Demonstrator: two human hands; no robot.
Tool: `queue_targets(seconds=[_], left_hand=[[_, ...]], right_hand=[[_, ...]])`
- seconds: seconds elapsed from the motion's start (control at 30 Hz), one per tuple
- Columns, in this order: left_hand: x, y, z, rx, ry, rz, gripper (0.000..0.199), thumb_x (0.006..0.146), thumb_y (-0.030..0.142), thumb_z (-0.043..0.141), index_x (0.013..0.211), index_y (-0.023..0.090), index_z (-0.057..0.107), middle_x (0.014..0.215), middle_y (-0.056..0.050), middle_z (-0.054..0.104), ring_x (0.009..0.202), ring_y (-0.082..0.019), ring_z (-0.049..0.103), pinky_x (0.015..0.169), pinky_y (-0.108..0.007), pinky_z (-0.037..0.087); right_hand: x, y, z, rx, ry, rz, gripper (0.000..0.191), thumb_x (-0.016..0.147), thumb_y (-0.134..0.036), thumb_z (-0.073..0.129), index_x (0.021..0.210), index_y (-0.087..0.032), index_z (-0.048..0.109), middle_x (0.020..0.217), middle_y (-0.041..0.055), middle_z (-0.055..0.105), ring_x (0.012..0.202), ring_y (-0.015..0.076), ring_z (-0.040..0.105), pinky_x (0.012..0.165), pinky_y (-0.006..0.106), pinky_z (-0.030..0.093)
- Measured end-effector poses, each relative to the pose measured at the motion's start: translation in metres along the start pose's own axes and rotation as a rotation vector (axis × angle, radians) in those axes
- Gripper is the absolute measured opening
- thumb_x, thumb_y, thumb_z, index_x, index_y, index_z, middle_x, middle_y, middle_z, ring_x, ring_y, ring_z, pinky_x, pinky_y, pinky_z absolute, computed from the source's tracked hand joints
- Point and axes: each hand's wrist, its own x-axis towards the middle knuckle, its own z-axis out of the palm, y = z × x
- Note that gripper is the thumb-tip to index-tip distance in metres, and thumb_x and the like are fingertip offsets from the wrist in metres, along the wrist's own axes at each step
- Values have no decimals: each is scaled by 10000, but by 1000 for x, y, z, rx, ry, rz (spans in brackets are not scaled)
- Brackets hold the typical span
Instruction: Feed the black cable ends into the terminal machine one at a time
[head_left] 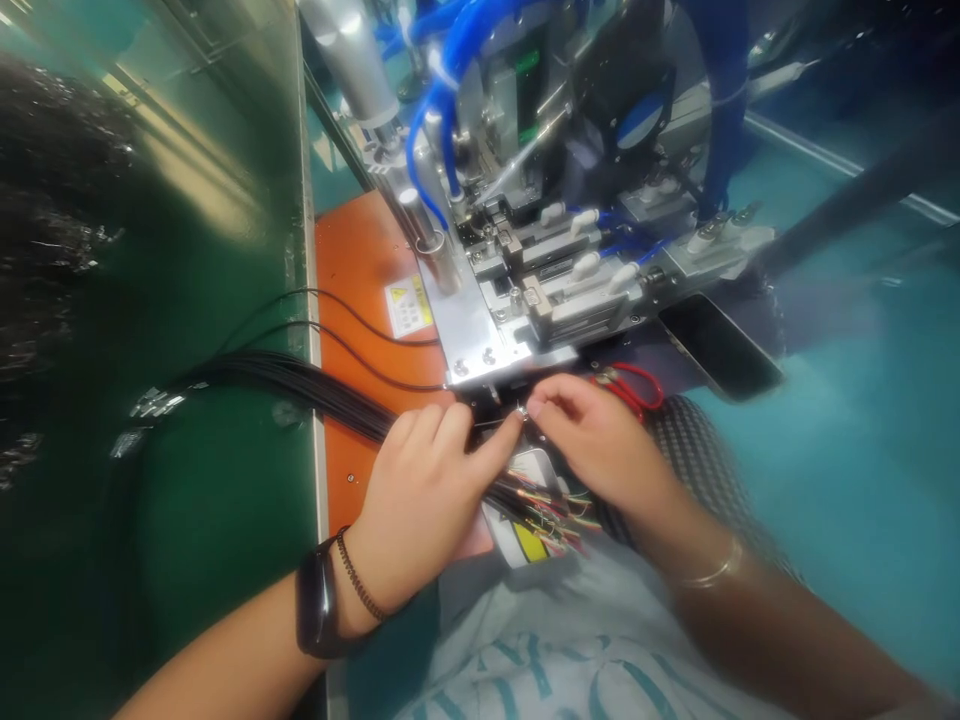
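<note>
1. Your left hand [427, 490] lies over the black cables [300, 385]; I can't tell whether its hidden fingers grip them.
2. The cables' coloured wires [555, 525] emerge below your left thumb.
3. Your right hand [596, 435] is pinched narrow, fingertips beside a small shiny piece [523, 411] at that thumb's tip.

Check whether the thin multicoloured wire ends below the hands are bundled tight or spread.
Spread: the wire ends fan out loosely beyond the black cables.

A black wristband [316, 602] and teal-lettered white shirt [540, 635] are worn.
</note>
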Motion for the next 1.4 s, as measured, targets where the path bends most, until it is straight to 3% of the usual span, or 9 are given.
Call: queue_targets(seconds=[0.37, 0.57, 0.77, 0.93, 1.07, 1.13, 1.23, 1.4], left_hand=[[7, 4, -7, 46, -42, -2, 542, 820, 125, 493, 1326, 310, 427, 888, -59, 459, 823, -226, 449, 721, -345, 365], [4, 1, 3, 51, 128, 18, 424, 884, 161, 455, 1283, 304, 465, 840, -46, 493, 771, -201, 451, 696, -336, 354], [3, -3, 6, 38, 180, 15, 265, 883, 183, 466, 1128, 221, 560, 863, -53, 540, 777, -205, 471, 682, -346, 367], [2, 2, -1, 12, 66, -24, 192, 863, 119, 446, 968, 161, 602, 809, -51, 547, 750, -208, 488, 661, -354, 392], [-11, 6, -4, 2, 68, -38, 281, 823, 106, 485, 1084, 91, 590, 1060, -119, 582, 965, -262, 508, 797, -388, 427], [-18, 7, -4, -11, 74, -31, 433, 768, 86, 518, 1199, 56, 535, 1163, -137, 558, 1031, -281, 490, 855, -400, 418], [-22, 5, -3, -21, 62, -23, 570, 700, 97, 573, 1260, 36, 484, 1078, -116, 599, 892, -253, 519, 798, -392, 428], [-19, 2, -3, -38, 82, -20, 514, 726, 192, 610, 1205, 38, 504, 915, -89, 615, 783, -234, 519, 731, -385, 430]], right_hand=[[6, 10, 0, 10, -44, 15, 102, 823, -251, 545, 758, -185, 589, 691, -22, 571, 635, 119, 518, 564, 221, 414], [6, 9, 0, 96, -34, -31, 175, 825, -236, 558, 962, -197, 659, 861, 16, 662, 759, 141, 600, 659, 237, 470], [4, -1, -4, -1, 5, -31, 110, 809, -270, 582, 784, -181, 641, 674, -16, 604, 603, 114, 539, 540, 210, 415], [8, -1, -1, -94, -11, 44, 89, 779, -222, 554, 716, -171, 591, 612, -31, 533, 553, 105, 462, 494, 209, 360], [6, 4, -1, -68, -11, 41, 108, 805, -268, 567, 762, -170, 583, 601, -37, 501, 542, 108, 453, 493, 218, 365], [2, 7, -4, -81, 42, -15, 101, 814, -282, 594, 824, -182, 590, 598, -48, 466, 543, 110, 452, 501, 221, 372], [-6, 8, -12, -174, 94, -242, 122, 831, -246, 610, 947, -210, 605, 689, -27, 513, 626, 128, 506, 576, 246, 422], [-20, 2, -20, -484, -201, -883, 290, 878, -159, 563, 1144, -269, 598, 984, 36, 635, 891, 183, 523, 793, 338, 452]])
